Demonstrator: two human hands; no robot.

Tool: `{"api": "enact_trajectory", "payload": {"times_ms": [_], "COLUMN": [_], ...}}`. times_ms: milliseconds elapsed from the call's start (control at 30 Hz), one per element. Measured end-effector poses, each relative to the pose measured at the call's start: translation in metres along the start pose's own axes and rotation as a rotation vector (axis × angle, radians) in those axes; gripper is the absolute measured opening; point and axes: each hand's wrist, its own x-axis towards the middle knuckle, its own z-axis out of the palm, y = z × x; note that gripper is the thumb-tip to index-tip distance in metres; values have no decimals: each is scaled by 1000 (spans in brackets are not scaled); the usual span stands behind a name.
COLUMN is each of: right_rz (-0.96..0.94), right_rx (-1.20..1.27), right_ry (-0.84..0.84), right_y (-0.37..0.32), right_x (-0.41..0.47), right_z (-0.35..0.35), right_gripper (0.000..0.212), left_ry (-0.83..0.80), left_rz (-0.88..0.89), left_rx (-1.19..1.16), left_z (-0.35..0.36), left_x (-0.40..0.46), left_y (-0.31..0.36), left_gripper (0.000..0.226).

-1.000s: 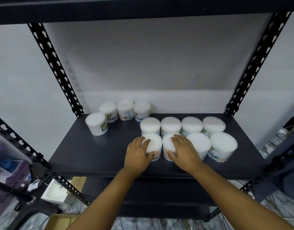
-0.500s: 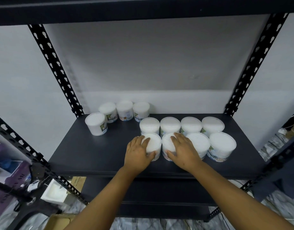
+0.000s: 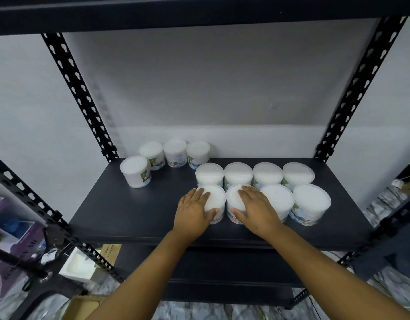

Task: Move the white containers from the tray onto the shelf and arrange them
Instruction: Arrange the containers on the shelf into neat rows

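Note:
Several white containers stand on the dark shelf (image 3: 130,211). A back row (image 3: 267,173) and a front row (image 3: 311,202) sit side by side on the right half. My left hand (image 3: 193,213) grips the front row's leftmost container (image 3: 216,197), fingers over its lid and thumb on its near wall. My right hand (image 3: 258,210) holds the neighbouring container (image 3: 232,198) the same way. Both containers rest on the shelf, touching each other. A looser group of containers (image 3: 134,170) stands at the back left corner.
Perforated black posts (image 3: 79,98) frame the shelf, with an upper shelf board (image 3: 199,10) overhead and a lower shelf beneath. A white tray-like object (image 3: 78,265) lies low on the left, near a cardboard box (image 3: 83,306) and purple boxes (image 3: 12,227).

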Motion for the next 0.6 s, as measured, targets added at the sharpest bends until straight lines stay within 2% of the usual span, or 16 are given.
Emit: {"api": "enact_trajectory", "payload": {"times_ms": [167,600], "right_rz": [-1,-37], "right_rx": [46,50], "right_ry": [6,15], "right_y": [1,4], "right_x": [-2,2], "right_z": [1,3], "right_gripper": [70,63], "left_ry": [52,27], "left_rz": [-9,6], "left_rx": [4,-8], "left_z": [-2,-2], "left_x": [-1,-2], "left_y": [2,0], "left_gripper": [65,61]}}
